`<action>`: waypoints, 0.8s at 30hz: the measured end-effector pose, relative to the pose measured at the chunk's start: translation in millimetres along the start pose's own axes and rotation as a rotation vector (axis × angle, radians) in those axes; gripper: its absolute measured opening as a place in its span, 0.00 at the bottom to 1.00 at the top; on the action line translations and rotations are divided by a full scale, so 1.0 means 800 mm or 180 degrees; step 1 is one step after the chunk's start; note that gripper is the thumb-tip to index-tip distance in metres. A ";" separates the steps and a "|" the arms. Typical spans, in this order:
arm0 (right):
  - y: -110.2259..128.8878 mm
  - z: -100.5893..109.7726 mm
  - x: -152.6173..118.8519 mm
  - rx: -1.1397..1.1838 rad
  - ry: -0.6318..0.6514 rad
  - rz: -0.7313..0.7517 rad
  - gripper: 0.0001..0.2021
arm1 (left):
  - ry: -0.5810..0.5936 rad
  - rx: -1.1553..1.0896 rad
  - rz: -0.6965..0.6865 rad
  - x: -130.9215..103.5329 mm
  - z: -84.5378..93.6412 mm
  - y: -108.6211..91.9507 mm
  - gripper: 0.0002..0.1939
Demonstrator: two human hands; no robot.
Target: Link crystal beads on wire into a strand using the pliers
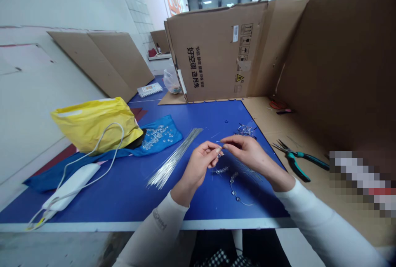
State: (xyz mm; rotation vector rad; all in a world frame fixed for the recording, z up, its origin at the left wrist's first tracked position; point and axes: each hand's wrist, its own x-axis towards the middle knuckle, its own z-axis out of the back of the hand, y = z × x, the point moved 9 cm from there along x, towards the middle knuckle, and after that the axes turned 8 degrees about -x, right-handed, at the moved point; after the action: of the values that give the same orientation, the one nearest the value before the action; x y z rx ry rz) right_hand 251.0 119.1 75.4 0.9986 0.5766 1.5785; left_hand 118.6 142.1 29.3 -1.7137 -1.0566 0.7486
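Observation:
My left hand point(201, 160) is closed, its thumb and fingertips pinching a thin wire with clear beads point(219, 155) on it. Facing it, my right hand point(246, 150) pinches the same wire near its upper end, fingertips almost touching the left ones. The fingers partly hide the wire. Below the hands, a short row of clear beads point(222, 171) and a longer beaded wire point(232, 181) with a bare curved tail lie on the blue table point(204, 209). A bundle of straight silvery wires point(175, 160) rests left of my left hand.
Loose clear beads point(156, 136) lie on a blue cloth point(175, 129), beside a yellow bag point(95, 125). A white power strip point(72, 186) and its cord are at left. Pliers point(292, 155) lie right on cardboard; a small wire pile point(246, 129) sits beyond my right hand. Cardboard walls point(216, 57) stand behind.

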 end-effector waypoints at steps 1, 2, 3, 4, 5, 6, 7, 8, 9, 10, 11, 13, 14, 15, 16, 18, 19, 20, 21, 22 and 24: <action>-0.004 -0.003 0.002 0.0121 0.0007 -0.0072 0.09 | -0.0009 -0.0005 0.0012 0.000 0.000 0.000 0.11; -0.008 -0.005 0.003 0.0217 -0.0005 -0.0144 0.08 | -0.0016 -0.0005 0.0028 0.000 0.000 0.001 0.11; -0.012 -0.005 0.003 0.0288 -0.0034 -0.0224 0.08 | -0.0012 -0.0010 0.0044 0.000 -0.001 0.001 0.11; -0.016 -0.004 0.003 0.0336 -0.0079 -0.0314 0.08 | 0.0003 -0.0029 0.0054 0.000 -0.002 0.001 0.11; -0.019 -0.003 0.003 0.0362 -0.0127 -0.0407 0.08 | 0.0032 -0.0055 0.0060 0.001 -0.003 0.001 0.11; -0.022 -0.002 0.002 0.0368 -0.0169 -0.0492 0.08 | 0.0073 -0.0086 0.0066 0.001 -0.004 0.002 0.11; -0.024 -0.002 0.002 0.0374 -0.0208 -0.0559 0.08 | 0.0119 -0.0116 0.0066 0.001 -0.006 0.002 0.10; -0.026 -0.001 0.001 0.0388 -0.0245 -0.0608 0.09 | 0.0162 -0.0135 0.0062 0.001 -0.006 0.002 0.10; -0.027 -0.001 0.000 0.0407 -0.0276 -0.0640 0.10 | 0.0204 -0.0140 0.0061 0.001 -0.007 0.002 0.10; -0.028 -0.001 -0.001 0.0429 -0.0300 -0.0660 0.10 | 0.0238 -0.0132 0.0067 0.000 -0.007 0.002 0.11; -0.028 0.000 -0.002 0.0457 -0.0326 -0.0674 0.11 | 0.0268 -0.0119 0.0077 0.000 -0.008 0.003 0.13; -0.030 0.000 -0.004 0.0516 -0.0372 -0.0700 0.11 | 0.0307 -0.0095 0.0095 0.000 -0.008 0.004 0.14; -0.031 0.001 -0.005 0.0529 -0.0386 -0.0716 0.11 | 0.0322 -0.0087 0.0112 0.000 -0.008 0.005 0.14; -0.032 0.001 -0.006 0.0539 -0.0400 -0.0732 0.11 | 0.0332 -0.0087 0.0126 0.000 -0.008 0.005 0.14; -0.033 0.002 -0.006 0.0552 -0.0412 -0.0748 0.11 | 0.0346 -0.0098 0.0129 0.001 -0.009 0.005 0.13; -0.034 0.003 -0.008 0.0589 -0.0431 -0.0780 0.11 | 0.0372 -0.0145 0.0124 0.001 -0.012 0.005 0.13; -0.035 0.004 -0.009 0.0612 -0.0450 -0.0794 0.11 | 0.0376 -0.0168 0.0120 0.001 -0.013 0.005 0.14; -0.035 0.005 -0.010 0.0639 -0.0479 -0.0813 0.12 | 0.0363 -0.0175 0.0112 0.001 -0.014 0.005 0.14; -0.036 0.007 -0.011 0.0668 -0.0518 -0.0839 0.12 | 0.0330 -0.0153 0.0093 0.001 -0.014 0.004 0.14; -0.038 0.008 -0.012 0.0703 -0.0566 -0.0879 0.12 | 0.0275 -0.0083 0.0065 0.001 -0.013 0.003 0.13; -0.044 0.010 -0.015 0.0877 -0.0705 -0.1007 0.12 | 0.0113 0.0191 -0.0048 0.001 -0.009 0.001 0.10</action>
State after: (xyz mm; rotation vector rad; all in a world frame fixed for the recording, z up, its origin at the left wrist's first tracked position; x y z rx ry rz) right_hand 277.1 115.4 47.6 1.2040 0.7689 1.1123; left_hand 125.0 140.2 31.3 -1.6605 -1.0120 0.7309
